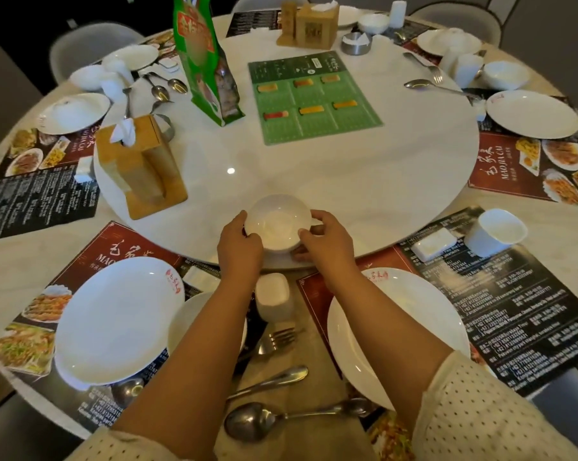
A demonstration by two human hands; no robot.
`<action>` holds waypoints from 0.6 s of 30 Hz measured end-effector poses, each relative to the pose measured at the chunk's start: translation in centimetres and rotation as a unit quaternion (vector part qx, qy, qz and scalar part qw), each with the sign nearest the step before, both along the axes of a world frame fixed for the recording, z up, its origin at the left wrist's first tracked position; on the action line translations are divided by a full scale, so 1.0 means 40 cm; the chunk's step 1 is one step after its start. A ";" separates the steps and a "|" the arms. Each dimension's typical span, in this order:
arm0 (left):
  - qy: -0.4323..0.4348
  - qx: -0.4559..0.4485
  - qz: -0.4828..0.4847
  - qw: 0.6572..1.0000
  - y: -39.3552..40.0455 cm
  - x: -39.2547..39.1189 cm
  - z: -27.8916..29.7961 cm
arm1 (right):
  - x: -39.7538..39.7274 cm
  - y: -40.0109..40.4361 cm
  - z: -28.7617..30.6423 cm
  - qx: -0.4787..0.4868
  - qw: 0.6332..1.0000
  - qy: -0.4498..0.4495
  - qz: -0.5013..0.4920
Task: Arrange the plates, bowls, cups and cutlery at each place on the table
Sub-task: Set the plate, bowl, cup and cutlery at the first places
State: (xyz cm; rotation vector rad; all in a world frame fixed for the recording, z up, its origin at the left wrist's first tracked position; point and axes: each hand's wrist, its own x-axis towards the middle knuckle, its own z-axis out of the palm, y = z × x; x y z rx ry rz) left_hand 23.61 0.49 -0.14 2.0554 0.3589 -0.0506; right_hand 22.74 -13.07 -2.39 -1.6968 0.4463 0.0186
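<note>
Both hands on the bowl at the near edge of the turntable

Our left hand (239,242) and right hand (326,241) grip the small white ceramic bowl (277,222) by opposite sides of its rim, over the round white marble turntable (347,181). We should keep it level, bring it towards us, and set it centred on the round white plate (424,314) at right, clear of the white cup (273,296).

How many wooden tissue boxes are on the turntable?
2: one wooden tissue box at the turntable's left edge, another tissue box at its far side beside a small ashtray.
</note>
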 end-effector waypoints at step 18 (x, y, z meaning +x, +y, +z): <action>0.026 -0.161 -0.157 0.974 -0.443 -0.217 0.002 | -0.348 -0.428 0.016 -0.031 0.958 -0.034 -0.283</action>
